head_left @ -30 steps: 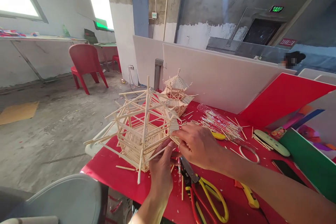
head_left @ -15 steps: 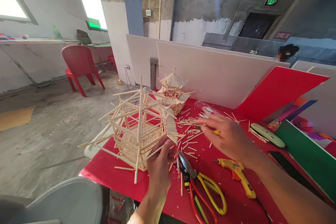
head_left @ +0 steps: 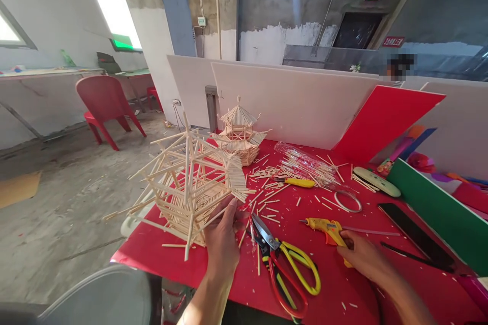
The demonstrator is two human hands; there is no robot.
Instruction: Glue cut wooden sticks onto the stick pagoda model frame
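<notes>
My left hand (head_left: 222,238) grips the lower edge of a half-built pavilion of thin wooden sticks (head_left: 186,185), which stands tilted at the left corner of the red table (head_left: 331,289). My right hand (head_left: 364,255) is closed round the handle of a yellow glue gun (head_left: 324,227) lying on the table, nozzle pointing left. Scissors with yellow and red handles (head_left: 284,266) lie between my two hands. A smaller finished stick pavilion (head_left: 239,132) stands behind the large one.
Loose sticks litter the table, with a clear bag of sticks (head_left: 305,165) and a yellow knife (head_left: 295,182) behind them. A ring (head_left: 347,201), a black phone (head_left: 414,233), and white, red and green boards (head_left: 438,210) lie to the right. A red chair (head_left: 102,101) stands on the floor at left.
My right hand has left the stick model, swept right over the loose sticks and closed on the glue gun. The left hand still holds the model.
</notes>
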